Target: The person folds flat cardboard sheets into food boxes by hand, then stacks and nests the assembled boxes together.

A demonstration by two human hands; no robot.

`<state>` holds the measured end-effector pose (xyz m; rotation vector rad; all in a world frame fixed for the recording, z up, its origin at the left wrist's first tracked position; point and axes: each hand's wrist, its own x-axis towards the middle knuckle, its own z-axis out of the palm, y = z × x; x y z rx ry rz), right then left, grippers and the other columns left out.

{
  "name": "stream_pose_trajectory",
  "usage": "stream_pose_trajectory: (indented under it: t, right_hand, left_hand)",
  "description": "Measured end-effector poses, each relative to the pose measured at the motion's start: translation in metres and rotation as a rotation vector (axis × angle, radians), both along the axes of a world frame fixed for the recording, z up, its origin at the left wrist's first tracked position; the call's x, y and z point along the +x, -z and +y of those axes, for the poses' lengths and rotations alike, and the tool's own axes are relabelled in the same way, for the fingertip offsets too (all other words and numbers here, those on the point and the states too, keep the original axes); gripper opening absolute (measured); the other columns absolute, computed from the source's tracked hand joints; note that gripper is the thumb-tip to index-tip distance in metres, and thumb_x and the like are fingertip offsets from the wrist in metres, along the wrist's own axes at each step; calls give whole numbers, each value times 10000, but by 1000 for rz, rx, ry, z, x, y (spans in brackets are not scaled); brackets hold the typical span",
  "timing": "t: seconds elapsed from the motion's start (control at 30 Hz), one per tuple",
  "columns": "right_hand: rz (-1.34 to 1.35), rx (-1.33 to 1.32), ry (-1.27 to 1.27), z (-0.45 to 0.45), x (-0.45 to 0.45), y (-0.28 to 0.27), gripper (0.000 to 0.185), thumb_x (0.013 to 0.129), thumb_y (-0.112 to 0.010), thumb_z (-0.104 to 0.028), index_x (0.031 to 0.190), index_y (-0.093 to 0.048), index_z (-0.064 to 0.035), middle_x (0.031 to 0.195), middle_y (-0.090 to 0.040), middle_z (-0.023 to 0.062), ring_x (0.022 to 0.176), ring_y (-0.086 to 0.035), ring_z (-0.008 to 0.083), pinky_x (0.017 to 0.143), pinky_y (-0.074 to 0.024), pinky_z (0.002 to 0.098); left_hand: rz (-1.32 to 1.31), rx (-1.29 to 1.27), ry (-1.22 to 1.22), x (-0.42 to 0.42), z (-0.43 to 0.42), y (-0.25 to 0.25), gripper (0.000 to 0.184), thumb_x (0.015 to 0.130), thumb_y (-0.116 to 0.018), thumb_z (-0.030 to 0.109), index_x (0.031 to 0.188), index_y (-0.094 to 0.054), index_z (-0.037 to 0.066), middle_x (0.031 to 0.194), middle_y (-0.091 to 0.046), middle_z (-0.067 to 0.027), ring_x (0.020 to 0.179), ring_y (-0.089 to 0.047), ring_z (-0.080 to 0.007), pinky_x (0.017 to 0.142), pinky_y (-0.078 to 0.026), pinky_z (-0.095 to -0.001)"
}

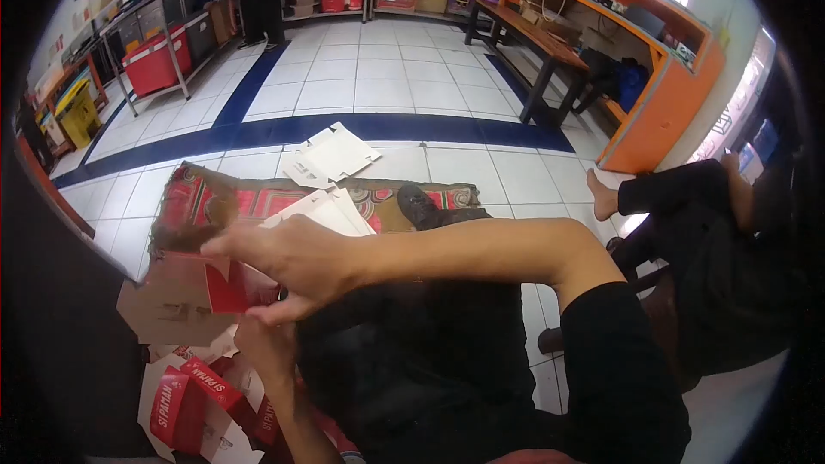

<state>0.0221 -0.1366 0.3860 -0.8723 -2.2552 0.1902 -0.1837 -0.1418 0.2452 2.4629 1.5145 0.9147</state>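
My right hand (305,262) reaches across from the right and is closed on a partly folded cardboard box (168,301), with a red flap (234,290) under its fingers. Just below it, my left hand (265,348) is up against the lower edge of the same box; its fingers are bent and partly hidden. Beneath the hands lie several red and white boxes (176,408) with "SI PAMAN" lettering. Flat white cardboard blanks (331,210) lie on the mat beyond my right forearm, and another blank (333,155) lies past the mat's far edge.
A patterned red mat (245,199) covers the tiled floor. At right, a person with a bare foot (604,198) sits close by. An orange counter (653,112) and wooden bench (537,34) stand behind. Another person in dark clothing (262,0) stands far left, near a red bin (159,60).
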Motion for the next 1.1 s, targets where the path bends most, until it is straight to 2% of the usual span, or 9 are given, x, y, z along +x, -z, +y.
stream_pose_trajectory:
  t: [0.13,0.2,0.23,0.33,0.47,0.63,0.8,0.93,1.1]
  right_hand:
    - [-53,-59,2,-5,-1,-2,856,829,-859,-346,1517,-424,-83,1337,-604,192,955,-722,414,778,-592,477]
    - [-90,-50,26,-9,-2,-1,813,850,-849,-322,1507,-440,-76,1343,-612,195,952,-722,413,780,-602,473]
    - [-34,-54,33,-8,-5,5,814,852,-849,-325,1510,-440,-76,1363,-608,196,952,-721,411,781,-606,468]
    - [42,-137,24,-3,-6,7,831,860,-857,-353,1523,-434,-81,1400,-604,195,966,-726,400,794,-614,454]
    - [158,-199,-14,3,-12,12,893,854,-891,-426,1539,-422,-98,1376,-638,200,996,-746,370,815,-629,424]
    - [170,-271,3,2,-13,9,961,811,-928,-454,1546,-417,-106,1320,-679,215,1057,-749,390,826,-633,424]
    - [83,-110,-55,8,-10,24,792,885,-854,-234,1540,-428,-108,1337,-674,220,1095,-738,416,870,-626,453]
    - [-204,167,-186,2,-14,11,531,893,-782,-140,1401,-630,-164,1358,-664,186,1139,-743,372,858,-645,418]
    - [-327,444,-186,14,-21,11,516,934,-733,-132,1441,-642,-166,1278,-673,175,1054,-749,367,808,-645,420]
  left_hand:
    - [-108,39,-18,1,9,-1,338,898,-829,210,1176,-749,34,1165,-748,-217,1028,-722,-430,826,-570,-509]
    - [-392,104,14,3,10,-8,269,875,-765,160,1129,-772,70,998,-732,-140,974,-721,-402,839,-559,-530]
    - [-198,148,110,-5,19,-3,321,889,-740,128,1204,-754,69,1058,-735,-138,1045,-712,-399,853,-556,-519]
    - [-249,202,63,-1,12,-13,354,892,-725,105,1243,-741,63,1118,-729,-155,1103,-695,-398,878,-556,-516]
    - [-96,108,-60,-26,29,36,381,896,-710,90,1275,-728,54,1175,-713,-170,1135,-685,-400,905,-558,-526]
    - [-265,107,-48,-9,11,7,413,915,-680,80,1322,-636,25,1228,-664,-190,1099,-675,-436,871,-565,-533]
    - [-252,11,-38,-9,14,-2,355,910,-715,98,1240,-619,10,1174,-636,-235,1060,-663,-475,867,-561,-550]
    - [-397,7,192,-8,-3,-4,598,900,-811,245,1406,-584,20,1310,-668,-218,1222,-662,-430,1062,-520,-533]
    - [-1845,-422,563,-3,-11,-15,388,1095,-627,229,1422,-595,24,1320,-684,-87,1263,-651,-242,1118,-510,-395]
